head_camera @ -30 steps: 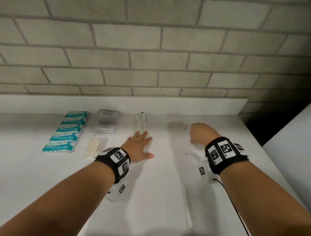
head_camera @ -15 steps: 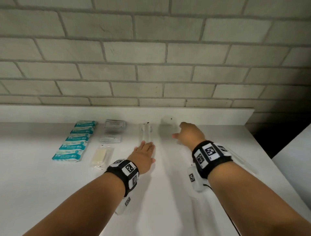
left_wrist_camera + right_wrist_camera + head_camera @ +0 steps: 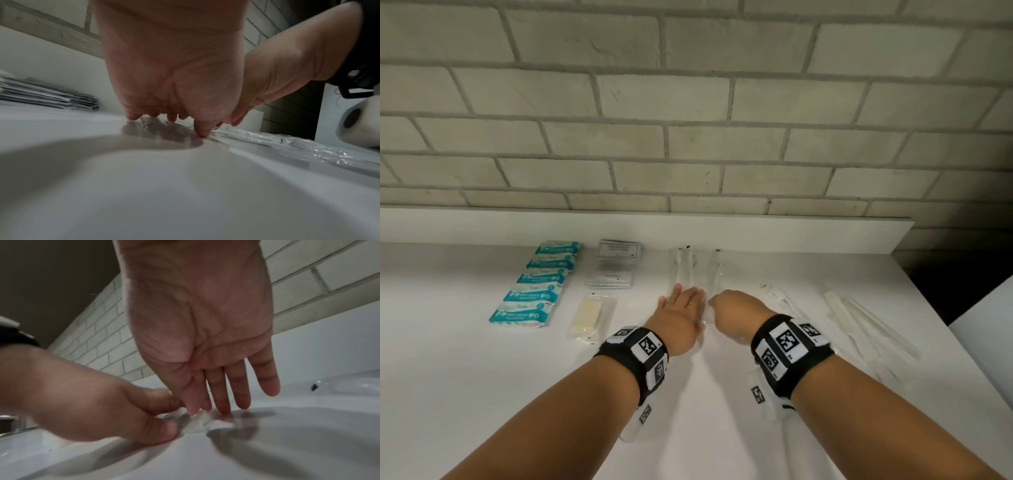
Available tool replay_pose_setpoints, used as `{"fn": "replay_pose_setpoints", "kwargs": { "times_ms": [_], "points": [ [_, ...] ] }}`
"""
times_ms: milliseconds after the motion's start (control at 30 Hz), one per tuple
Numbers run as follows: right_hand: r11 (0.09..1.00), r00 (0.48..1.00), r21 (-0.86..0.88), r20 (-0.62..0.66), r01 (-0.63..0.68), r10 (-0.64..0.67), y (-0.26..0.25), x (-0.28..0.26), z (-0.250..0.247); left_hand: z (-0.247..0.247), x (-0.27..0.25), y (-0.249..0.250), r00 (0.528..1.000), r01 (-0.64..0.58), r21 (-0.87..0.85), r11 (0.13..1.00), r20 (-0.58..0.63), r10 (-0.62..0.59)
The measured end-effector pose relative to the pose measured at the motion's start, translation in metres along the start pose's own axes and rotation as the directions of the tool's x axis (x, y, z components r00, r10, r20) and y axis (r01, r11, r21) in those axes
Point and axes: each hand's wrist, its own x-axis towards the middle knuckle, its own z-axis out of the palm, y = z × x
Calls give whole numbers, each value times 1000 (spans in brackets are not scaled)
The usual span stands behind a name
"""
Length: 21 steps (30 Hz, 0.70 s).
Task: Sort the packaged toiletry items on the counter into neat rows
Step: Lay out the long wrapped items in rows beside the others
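Note:
Two long clear-wrapped packets lie side by side near the back ledge, the first packet [image 3: 681, 269] and the second packet [image 3: 715, 272]. My left hand [image 3: 681, 308] lies flat on the counter [image 3: 482, 377] with its straight fingertips on the near end of the first packet [image 3: 160, 128]. Right beside it, my right hand [image 3: 736, 308] tilts down, fingers straight. Its thumb and fingertips [image 3: 224, 408] touch the near end of the second packet's clear wrap [image 3: 197, 420]. The left hand [image 3: 92, 402] shows beside it in the right wrist view. Neither hand lifts anything.
A row of teal packs [image 3: 534, 284] runs along the left. Beside it are two stacks of grey sachets [image 3: 619, 251] and a wrapped beige bar [image 3: 587, 317]. Several loose long clear packets [image 3: 866, 325] lie at the right, near the counter's right edge. The brick wall stands behind a white ledge [image 3: 756, 233].
My right hand carried a clear packet from the right to the back, laid it beside the first one and drew back next to my left hand, which stayed put.

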Motion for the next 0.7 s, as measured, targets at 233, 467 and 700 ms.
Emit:
{"fn": "replay_pose_setpoints", "kwargs": {
  "times_ms": [233,467,700],
  "points": [
    [977,975,188,-179,-101,135,25,-15,-15,-4,-4,3,999,-37,6,999,22,37],
    [889,891,69,57,-454,450,101,-19,-20,-2,-3,7,993,-82,57,995,90,77],
    [853,916,419,-105,-311,386,75,10,-65,2,-1,5,997,-69,81,994,49,65]
  ]
}}
